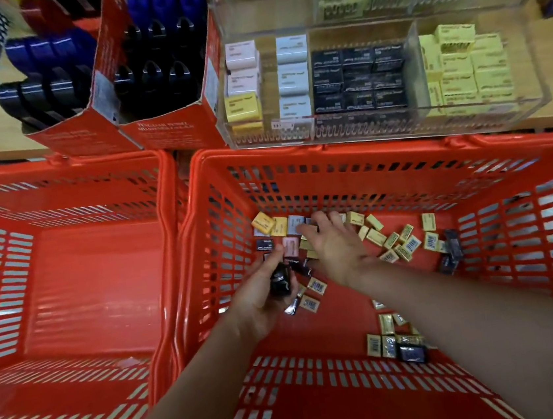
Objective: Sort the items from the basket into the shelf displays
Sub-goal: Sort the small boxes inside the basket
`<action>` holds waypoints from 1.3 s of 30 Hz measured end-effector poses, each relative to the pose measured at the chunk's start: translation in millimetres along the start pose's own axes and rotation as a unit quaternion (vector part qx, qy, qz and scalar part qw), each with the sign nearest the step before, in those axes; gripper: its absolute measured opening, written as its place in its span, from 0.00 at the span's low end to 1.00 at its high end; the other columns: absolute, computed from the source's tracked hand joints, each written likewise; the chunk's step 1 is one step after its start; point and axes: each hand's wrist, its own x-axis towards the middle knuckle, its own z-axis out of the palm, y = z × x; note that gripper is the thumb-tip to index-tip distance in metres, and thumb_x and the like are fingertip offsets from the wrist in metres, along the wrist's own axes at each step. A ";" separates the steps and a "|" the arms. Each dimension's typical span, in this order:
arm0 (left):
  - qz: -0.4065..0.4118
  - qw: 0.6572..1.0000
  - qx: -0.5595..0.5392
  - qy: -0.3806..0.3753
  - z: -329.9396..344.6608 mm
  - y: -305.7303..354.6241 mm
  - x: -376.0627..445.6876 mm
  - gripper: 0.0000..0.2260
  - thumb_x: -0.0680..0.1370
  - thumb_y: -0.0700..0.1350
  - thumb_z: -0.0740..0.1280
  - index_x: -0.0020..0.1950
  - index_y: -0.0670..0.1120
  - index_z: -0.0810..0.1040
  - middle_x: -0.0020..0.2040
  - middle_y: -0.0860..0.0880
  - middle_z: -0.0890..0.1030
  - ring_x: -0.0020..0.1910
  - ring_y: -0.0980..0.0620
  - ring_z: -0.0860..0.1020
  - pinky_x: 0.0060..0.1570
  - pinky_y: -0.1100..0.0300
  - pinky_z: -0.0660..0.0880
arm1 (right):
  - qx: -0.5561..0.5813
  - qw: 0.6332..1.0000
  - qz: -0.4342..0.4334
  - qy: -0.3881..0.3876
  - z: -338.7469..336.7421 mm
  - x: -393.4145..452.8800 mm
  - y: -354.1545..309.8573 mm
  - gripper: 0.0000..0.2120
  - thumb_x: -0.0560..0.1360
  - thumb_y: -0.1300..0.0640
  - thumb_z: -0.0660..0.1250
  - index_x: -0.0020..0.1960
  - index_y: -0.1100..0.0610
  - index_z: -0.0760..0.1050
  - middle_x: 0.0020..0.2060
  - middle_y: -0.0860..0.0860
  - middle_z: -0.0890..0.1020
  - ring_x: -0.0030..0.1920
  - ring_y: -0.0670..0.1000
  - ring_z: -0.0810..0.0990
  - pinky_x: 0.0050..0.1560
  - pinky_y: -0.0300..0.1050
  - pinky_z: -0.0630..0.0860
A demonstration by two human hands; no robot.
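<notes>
Shop shelf point(541, 48), red basket point(348, 153), left hand point(261, 297) gripping black boxes point(281, 282), right hand point(335, 240) spread.

A shop: two red plastic shopping baskets point(297, 158) near, a clear acrylic shelf display point(484, 110) far right with price labels point(293, 124) and stacked small boxes point(356, 79), red cardboard retail cartons point(163, 132) of bottles far left

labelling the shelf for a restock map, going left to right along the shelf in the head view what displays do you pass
Red carton of blue and black bottles lying flat → red carton of upright blue and black bottles → pink, yellow and pale blue boxes → black boxes → pale yellow boxes.
</notes>
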 end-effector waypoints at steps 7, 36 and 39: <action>0.000 1.000 0.000 0.009 -4.0 -4.3 -10.9 0.10 0.72 0.45 0.75 0.52 0.46 0.80 0.47 0.45 0.82 0.36 0.52 0.80 0.34 0.63 0.78 | 0.123 0.992 0.016 0.021 -5.9 -8.2 -1.9 0.26 0.74 0.55 0.70 0.69 0.57 0.66 0.63 0.56 0.66 0.57 0.59 0.75 0.57 0.52 0.74; 0.013 0.997 0.056 0.047 27.8 23.6 -44.1 0.06 0.76 0.45 0.73 0.48 0.44 0.80 0.32 0.48 0.84 0.37 0.53 0.80 0.31 0.61 0.79 | 0.438 0.887 0.136 0.049 -41.9 -47.2 -4.8 0.28 0.73 0.51 0.74 0.69 0.55 0.70 0.48 0.47 0.81 0.40 0.45 0.82 0.37 0.33 0.75; 0.040 0.995 0.085 0.026 52.2 31.4 -77.7 0.09 0.76 0.45 0.74 0.51 0.43 0.78 0.37 0.45 0.82 0.39 0.51 0.79 0.31 0.60 0.80 | 0.589 0.797 0.124 0.054 -97.4 -80.7 -4.9 0.23 0.72 0.59 0.75 0.65 0.57 0.73 0.54 0.50 0.82 0.36 0.48 0.85 0.43 0.44 0.83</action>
